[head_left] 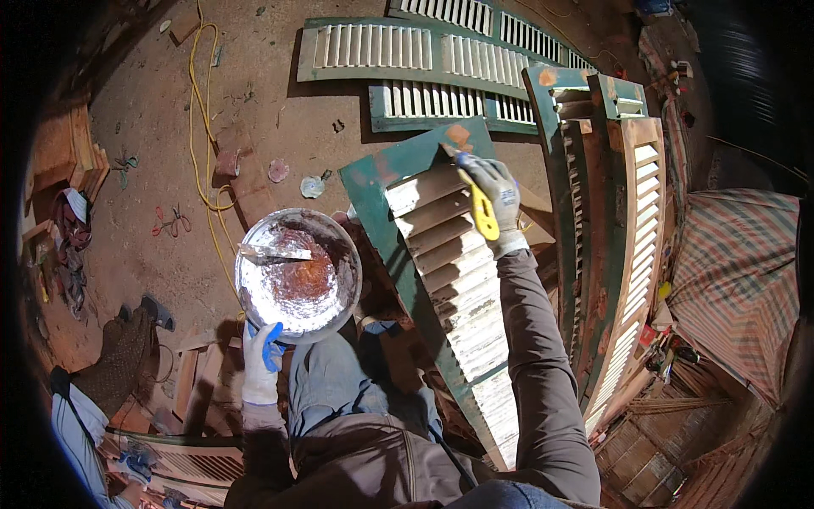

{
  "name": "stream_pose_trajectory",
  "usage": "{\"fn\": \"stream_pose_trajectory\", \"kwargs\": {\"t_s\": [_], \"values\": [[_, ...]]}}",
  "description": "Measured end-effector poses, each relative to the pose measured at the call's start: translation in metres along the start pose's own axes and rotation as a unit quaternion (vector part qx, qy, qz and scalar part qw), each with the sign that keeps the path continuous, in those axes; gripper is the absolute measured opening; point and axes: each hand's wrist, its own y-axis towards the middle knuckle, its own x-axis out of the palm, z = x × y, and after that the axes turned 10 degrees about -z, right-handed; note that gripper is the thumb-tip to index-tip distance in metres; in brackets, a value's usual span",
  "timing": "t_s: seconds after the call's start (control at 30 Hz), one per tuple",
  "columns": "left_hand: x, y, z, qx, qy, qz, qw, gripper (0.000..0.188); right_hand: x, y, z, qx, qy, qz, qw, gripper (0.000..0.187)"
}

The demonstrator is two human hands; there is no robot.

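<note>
My left hand [262, 365], in a white and blue glove, grips the near rim of a round metal bowl [343, 310]. Reddish-brown paste coats part of its inside, and a flat metal blade [275, 253] lies across it. My right hand [500, 199], in a grey glove, is closed round a yellow-handled putty knife [483, 212]. Its tip meets the top rail of a green louvered shutter [365, 180], close to an orange-brown patch. The shutter slants up in front of me, its slats pale and worn. My right forearm hides part of its right side.
More shutters [365, 47] lie on the floor ahead; others [632, 254] stand upright at right. A yellow cord [197, 93] runs along the floor at left, near scissors [172, 222]. A striped sheet [733, 271] covers something far right. Another person [85, 420] works at lower left beside a shutter.
</note>
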Motion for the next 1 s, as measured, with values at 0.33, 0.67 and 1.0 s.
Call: {"fn": "stream_pose_trajectory", "kwargs": {"t_s": [0.33, 0.67, 1.0], "values": [[-0.006, 0.008, 0.0, 0.004, -0.007, 0.006, 1.0, 0.049, -0.009, -0.014, 0.016, 0.028, 0.02, -0.013, 0.999, 0.029], [0.007, 0.003, 0.008, -0.001, -0.016, -0.004, 1.0, 0.05, -0.02, -0.024, 0.024, -0.042, 0.015, -0.046, 0.998, 0.029], [0.006, 0.002, 0.009, -0.007, 0.037, 0.001, 0.999, 0.045, -0.022, -0.007, 0.021, -0.004, 0.05, -0.017, 0.999, 0.027]]}}
